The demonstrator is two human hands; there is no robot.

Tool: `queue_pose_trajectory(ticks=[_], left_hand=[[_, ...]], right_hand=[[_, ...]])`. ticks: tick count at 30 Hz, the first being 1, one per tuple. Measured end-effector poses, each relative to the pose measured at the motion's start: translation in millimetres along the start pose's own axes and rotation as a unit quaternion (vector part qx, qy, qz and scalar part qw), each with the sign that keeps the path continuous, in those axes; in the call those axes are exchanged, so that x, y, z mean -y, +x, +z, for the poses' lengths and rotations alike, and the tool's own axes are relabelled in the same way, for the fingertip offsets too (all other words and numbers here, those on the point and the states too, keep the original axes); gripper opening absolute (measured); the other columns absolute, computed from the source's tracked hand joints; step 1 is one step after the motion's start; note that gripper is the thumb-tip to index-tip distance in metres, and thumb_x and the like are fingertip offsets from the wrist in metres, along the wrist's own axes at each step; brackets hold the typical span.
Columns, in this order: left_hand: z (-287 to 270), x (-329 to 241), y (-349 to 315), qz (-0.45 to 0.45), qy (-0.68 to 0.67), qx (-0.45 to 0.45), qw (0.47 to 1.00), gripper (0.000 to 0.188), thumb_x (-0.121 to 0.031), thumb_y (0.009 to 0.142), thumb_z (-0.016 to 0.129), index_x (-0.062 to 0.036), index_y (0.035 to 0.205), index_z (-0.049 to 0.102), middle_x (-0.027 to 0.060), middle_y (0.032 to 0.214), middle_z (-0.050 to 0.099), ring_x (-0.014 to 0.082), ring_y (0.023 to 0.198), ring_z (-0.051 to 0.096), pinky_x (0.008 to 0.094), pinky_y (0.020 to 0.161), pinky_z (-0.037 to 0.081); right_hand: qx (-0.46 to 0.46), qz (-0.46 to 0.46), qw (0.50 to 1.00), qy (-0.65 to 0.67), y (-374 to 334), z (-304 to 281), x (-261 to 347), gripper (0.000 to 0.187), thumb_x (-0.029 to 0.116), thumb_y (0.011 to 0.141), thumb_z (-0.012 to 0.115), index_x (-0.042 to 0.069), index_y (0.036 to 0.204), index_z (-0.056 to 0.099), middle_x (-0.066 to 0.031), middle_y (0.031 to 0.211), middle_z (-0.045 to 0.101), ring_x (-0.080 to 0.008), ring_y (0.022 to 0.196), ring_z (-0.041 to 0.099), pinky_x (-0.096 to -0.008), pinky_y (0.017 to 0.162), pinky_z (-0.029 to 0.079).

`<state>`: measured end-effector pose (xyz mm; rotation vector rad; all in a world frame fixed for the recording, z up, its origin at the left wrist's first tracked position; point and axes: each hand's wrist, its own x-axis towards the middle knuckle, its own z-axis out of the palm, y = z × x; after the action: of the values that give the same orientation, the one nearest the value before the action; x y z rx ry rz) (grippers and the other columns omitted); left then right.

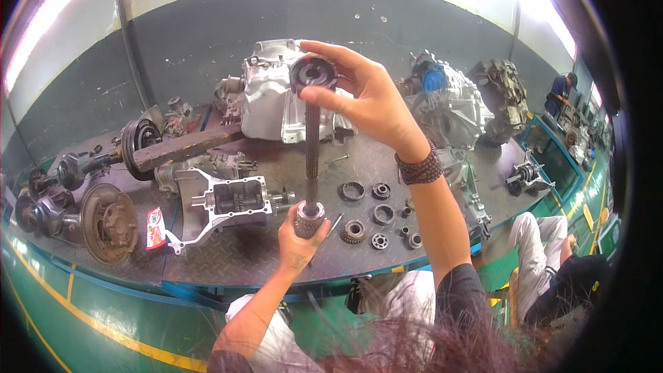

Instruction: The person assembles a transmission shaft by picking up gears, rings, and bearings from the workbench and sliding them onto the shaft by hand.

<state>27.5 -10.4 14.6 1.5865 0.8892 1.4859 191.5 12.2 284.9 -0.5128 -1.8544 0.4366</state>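
A splined metal shaft (313, 145) stands nearly upright in front of me, above the workbench. My left hand (297, 243) is closed round its lower part, at a toothed gear (310, 214). At the top end, my right hand (369, 97) grips a dark ring-shaped gear (304, 72) between thumb and fingers. I cannot tell whether this ring sits on the shaft or just over its end. A thin metal rod (336, 222) shows beside my left fingers. To the right of the shaft lie several loose rings and gears, among them a toothed ring (352, 191).
Behind the shaft stands a silver gearbox housing (269, 97). An open casing (231, 200) with gears inside lies left, near a rusty brake drum (110, 224) and a red-and-white packet (155, 228). More gearboxes (452, 107) stand right. One person (561, 93) works farther off; another (542, 242) is close right.
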Motion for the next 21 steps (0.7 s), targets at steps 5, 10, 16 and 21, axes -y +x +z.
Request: queue_pose_trajectory(ticks=[5,10,16,21], left_hand=[[2.9,4.8,-1.7,-0.005,-0.024,-0.003,1.0,0.055,-0.022,0.082,0.088,-0.0024,0.126,0.061,0.0026,0.101,0.071,0.0095,0.092,0.064,0.0274,0.086,0.053],[4.1,4.2,-2.9,-0.021,-0.037,-0.001,0.999,0.049,-0.023,0.082,0.087,-0.0038,0.119,0.061,-0.0001,0.099,0.066,0.0088,0.089,0.06,0.0272,0.085,0.051],[0.9,5.5,-4.2,-0.002,-0.031,0.007,1.0,0.055,-0.024,0.081,0.088,-0.0039,0.125,0.062,0.0035,0.102,0.072,0.0097,0.094,0.065,0.0285,0.087,0.053],[-2.0,4.5,-5.8,-0.001,-0.025,0.018,1.0,0.056,-0.023,0.081,0.088,-0.0032,0.126,0.061,0.0044,0.104,0.072,0.0104,0.094,0.065,0.0287,0.088,0.053]], right_hand=[[0.021,-0.023,0.998,-0.057,-0.4,-0.7,8.8,0.063,0.02,0.091,0.081,0.003,0.146,0.055,-0.0112,0.137,0.064,-0.0153,0.119,0.064,-0.0326,0.105,0.053],[0.005,0.034,0.999,0.026,-3.4,-1.9,3.7,0.057,0.023,0.095,0.078,0.0,0.142,0.057,-0.0106,0.129,0.067,-0.0144,0.113,0.066,-0.0309,0.1,0.054],[-0.05,0.11,0.99,0.077,-6.4,-1.7,2.4,0.044,0.029,0.099,0.072,-0.003,0.129,0.067,-0.0077,0.114,0.073,-0.0121,0.106,0.068,-0.0273,0.095,0.056],[-0.021,0.059,0.998,0.006,-8.0,-7.6,5.5,0.044,0.031,0.099,0.073,-0.004,0.125,0.069,-0.0079,0.111,0.074,-0.0116,0.102,0.069,-0.0263,0.09,0.056]])
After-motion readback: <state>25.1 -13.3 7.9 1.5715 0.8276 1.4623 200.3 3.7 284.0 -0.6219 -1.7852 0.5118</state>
